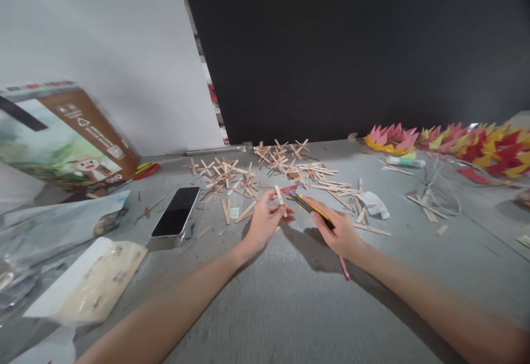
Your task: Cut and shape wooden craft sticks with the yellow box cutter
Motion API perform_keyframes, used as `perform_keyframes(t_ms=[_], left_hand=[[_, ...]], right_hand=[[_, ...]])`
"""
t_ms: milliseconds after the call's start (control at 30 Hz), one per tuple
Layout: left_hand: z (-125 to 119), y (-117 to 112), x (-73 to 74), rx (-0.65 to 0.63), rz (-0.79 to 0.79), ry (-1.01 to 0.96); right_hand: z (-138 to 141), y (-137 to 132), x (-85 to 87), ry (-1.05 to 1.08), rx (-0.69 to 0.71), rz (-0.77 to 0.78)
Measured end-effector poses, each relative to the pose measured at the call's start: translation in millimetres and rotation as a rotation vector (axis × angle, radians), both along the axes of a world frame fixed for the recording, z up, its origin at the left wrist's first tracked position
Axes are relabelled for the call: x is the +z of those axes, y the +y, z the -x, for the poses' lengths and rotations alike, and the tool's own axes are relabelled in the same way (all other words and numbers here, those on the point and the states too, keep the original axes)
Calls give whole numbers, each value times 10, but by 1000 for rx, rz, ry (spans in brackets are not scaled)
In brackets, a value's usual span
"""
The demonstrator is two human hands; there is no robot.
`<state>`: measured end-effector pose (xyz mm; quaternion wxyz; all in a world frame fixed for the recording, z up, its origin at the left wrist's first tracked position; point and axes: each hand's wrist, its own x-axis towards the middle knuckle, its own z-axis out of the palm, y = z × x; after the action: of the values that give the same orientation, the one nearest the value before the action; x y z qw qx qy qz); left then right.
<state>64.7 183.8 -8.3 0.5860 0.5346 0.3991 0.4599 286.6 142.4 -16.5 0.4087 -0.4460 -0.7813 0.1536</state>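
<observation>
L hand [265,216] pinching wooden stick [280,196], just L of yel./blk cutter [310,208] gripped in R hand [340,232].

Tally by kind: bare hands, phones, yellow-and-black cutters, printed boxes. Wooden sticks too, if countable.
Left hand and right hand: 2
Phone: 1
Yellow-and-black cutter: 1
Printed box: 1
Total: 5
Wooden sticks left out: they overlap too much for a sure count.

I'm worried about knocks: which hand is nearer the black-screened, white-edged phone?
Left. The left hand is right of the phone; the right hand is farther right.
</observation>
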Motion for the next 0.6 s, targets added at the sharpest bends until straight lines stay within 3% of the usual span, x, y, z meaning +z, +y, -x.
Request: perform_keyframes(t_ms=[267, 467, 600], left_hand=[[30, -38, -7, -43, -10, -18], [-14, -43, -59, -68, -64, 58], [-10, -110, 22, -44, -179, 171]], right_hand=[[-23, -20, -42, 22, 66, -10], [-37, 0, -36, 107, -157, 45], [-7, 55, -9, 5, -247, 129]])
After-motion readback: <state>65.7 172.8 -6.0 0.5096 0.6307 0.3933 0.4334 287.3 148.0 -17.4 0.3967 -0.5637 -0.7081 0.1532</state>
